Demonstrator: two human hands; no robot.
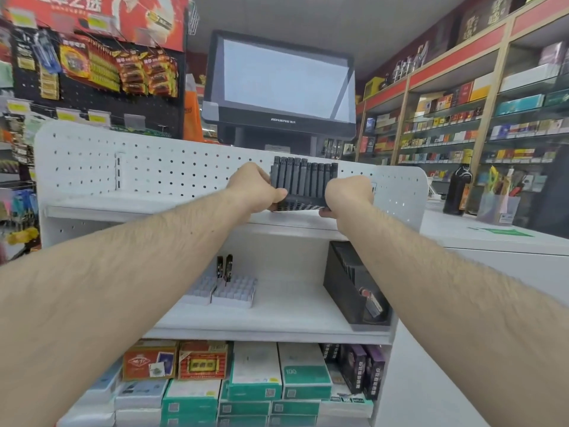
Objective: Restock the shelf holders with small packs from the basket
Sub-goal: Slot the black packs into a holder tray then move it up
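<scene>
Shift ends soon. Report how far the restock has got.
Done: nothing clearly finished. In hand: left hand and right hand grip a dark holder full of packs at the top shelf. Left: white holders below look nearly empty.

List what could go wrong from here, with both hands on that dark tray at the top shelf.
1. The dark tray, gripped by the left hand and right hand, sits at the front edge of the top shelf; it could tip off.
2. Its upright sticks stand loose-looking in slots; a tilt may spill them.
</scene>
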